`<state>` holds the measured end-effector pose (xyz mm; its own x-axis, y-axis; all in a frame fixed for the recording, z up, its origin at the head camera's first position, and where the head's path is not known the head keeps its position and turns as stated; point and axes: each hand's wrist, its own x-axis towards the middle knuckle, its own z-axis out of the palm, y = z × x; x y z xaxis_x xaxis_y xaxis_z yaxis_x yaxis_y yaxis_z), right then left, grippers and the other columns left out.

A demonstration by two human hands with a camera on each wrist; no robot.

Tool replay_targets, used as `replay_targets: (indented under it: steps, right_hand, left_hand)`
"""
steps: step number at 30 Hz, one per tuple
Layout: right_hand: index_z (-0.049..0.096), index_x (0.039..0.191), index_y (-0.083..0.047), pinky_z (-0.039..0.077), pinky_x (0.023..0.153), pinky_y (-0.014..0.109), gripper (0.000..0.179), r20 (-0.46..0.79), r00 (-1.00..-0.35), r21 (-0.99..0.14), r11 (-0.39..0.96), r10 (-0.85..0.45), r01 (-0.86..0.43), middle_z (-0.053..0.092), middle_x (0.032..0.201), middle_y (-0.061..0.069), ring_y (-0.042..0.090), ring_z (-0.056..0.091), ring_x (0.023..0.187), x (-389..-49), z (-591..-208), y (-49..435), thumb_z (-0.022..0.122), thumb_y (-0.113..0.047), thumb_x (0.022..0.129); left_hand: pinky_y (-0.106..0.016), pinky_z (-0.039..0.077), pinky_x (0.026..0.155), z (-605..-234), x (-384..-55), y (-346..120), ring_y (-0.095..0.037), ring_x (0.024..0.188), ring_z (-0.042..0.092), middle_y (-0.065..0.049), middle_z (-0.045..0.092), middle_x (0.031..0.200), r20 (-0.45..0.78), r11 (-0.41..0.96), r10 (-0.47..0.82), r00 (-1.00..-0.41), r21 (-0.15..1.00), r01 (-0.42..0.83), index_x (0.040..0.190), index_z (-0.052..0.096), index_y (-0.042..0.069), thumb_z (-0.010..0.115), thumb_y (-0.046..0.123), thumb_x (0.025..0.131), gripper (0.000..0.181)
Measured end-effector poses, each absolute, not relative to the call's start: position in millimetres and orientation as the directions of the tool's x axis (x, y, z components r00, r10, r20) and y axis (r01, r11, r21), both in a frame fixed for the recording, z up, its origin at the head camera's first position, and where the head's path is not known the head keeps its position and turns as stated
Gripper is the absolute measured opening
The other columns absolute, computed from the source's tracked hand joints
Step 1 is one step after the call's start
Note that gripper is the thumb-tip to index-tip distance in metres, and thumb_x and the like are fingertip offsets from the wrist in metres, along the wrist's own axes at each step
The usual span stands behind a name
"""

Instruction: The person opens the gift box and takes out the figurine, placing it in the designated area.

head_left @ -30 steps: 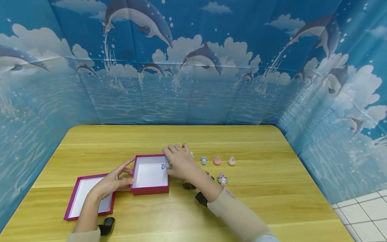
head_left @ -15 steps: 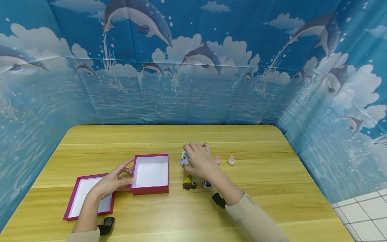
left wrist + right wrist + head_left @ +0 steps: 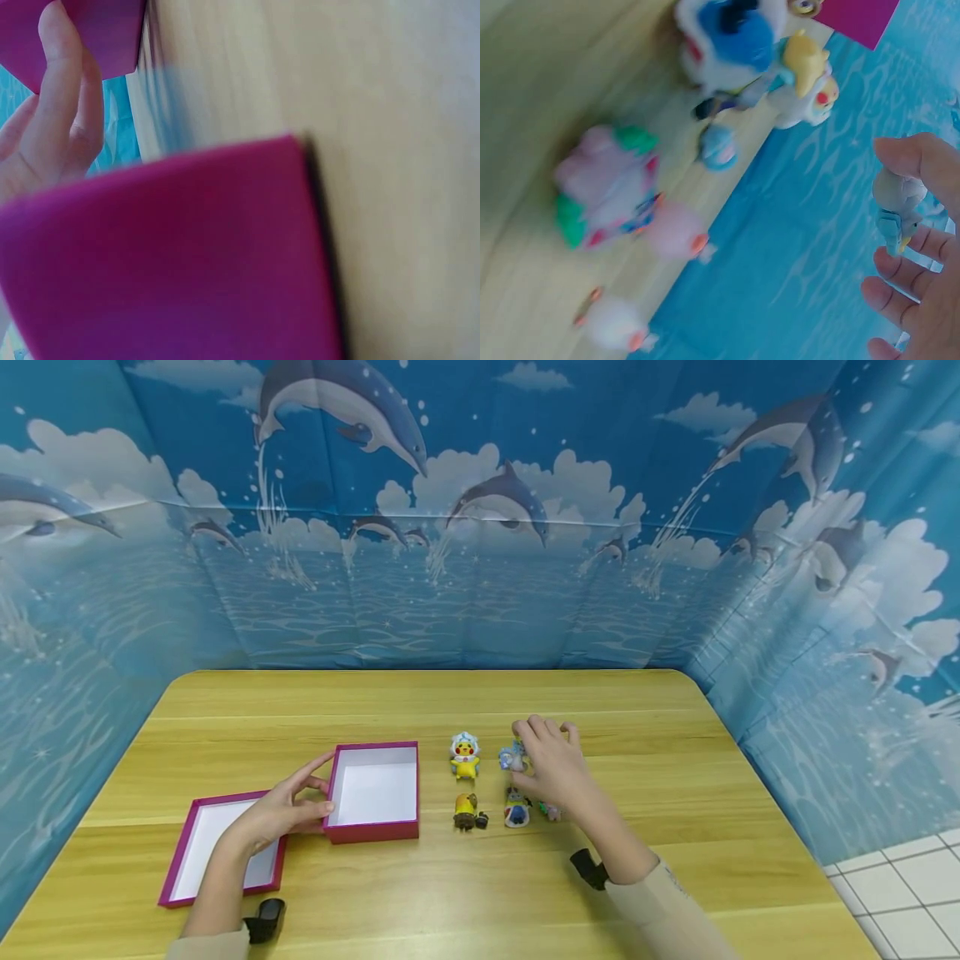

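Note:
My left hand (image 3: 273, 817) rests against the left wall of a magenta box (image 3: 373, 832) with a white inside, its fingers and thumb spread along that wall. In the left wrist view a finger lies on the magenta side. My right hand (image 3: 553, 764) is over the group of toys. It pinches a small grey and light-blue figurine (image 3: 896, 206) between thumb and fingers, off the table. Below it on the table, in the right wrist view, are a small blue figurine (image 3: 718, 148), a pink duck (image 3: 676, 231), a white duck (image 3: 615, 324) and a pink-and-green figurine (image 3: 604, 187).
The box lid (image 3: 176, 860) lies upturned beneath my left forearm. A yellow figurine in a white hood (image 3: 465, 758), a yellow-and-brown figurine (image 3: 465, 810) and a blue-and-white figurine (image 3: 516, 810) stand between the box and my right hand. A dolphin-print curtain (image 3: 480, 593) borders the table.
My right hand has moved right from the box's right edge to over the toys, carrying the light-blue figurine. The hooded yellow figurine has come into sight. My left hand and the box stay put.

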<state>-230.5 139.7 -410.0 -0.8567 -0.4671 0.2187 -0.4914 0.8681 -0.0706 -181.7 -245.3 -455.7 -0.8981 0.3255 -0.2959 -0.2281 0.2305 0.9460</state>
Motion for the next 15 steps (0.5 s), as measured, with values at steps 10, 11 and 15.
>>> replay_targets:
  steps: [10, 11, 15]
  right_hand:
    - [0.049, 0.113, -0.01, 0.027, 0.087, 0.055, 0.052, 0.191, -0.897, -0.104, 0.9, -0.399, -0.423, 0.051, 0.11, 0.009, 0.029, 0.046, 0.101, -220.5, -423.5, 177.9, 0.074, -0.026, 0.071]
    - [0.049, 0.113, -0.009, 0.028, 0.087, 0.055, 0.052, 0.187, -0.899, -0.1, 0.903, -0.396, -0.418, 0.051, 0.11, 0.009, 0.03, 0.046, 0.101, -219.5, -425.3, 181.4, 0.075, -0.027, 0.071]
    - [0.049, 0.111, -0.009, 0.029, 0.086, 0.056, 0.052, 0.177, -0.907, -0.098, 0.911, -0.381, -0.401, 0.052, 0.108, 0.01, 0.031, 0.047, 0.1, -214.2, -432.2, 195.7, 0.075, -0.028, 0.07]
  left_hand:
    - [-0.036, 0.053, 0.081, -456.4, -181.8, -246.2, -0.023, 0.093, 0.055, -0.023, 0.03, 0.125, -0.294, 0.236, 0.323, -0.9, 0.946, -0.224, 0.148, 0.013, 0.018, 0.065, 0.018, 0.085, 0.081]
    - [-0.036, 0.053, 0.081, -456.5, -181.8, -246.3, -0.023, 0.093, 0.055, -0.023, 0.03, 0.125, -0.294, 0.236, 0.323, -0.9, 0.946, -0.224, 0.148, 0.013, 0.018, 0.065, 0.018, 0.085, 0.081]
    - [-0.034, 0.053, 0.081, -457.0, -182.1, -246.0, -0.023, 0.094, 0.055, -0.023, 0.03, 0.125, -0.291, 0.247, 0.322, -0.901, 0.945, -0.217, 0.148, 0.013, 0.018, 0.065, 0.018, 0.085, 0.081]
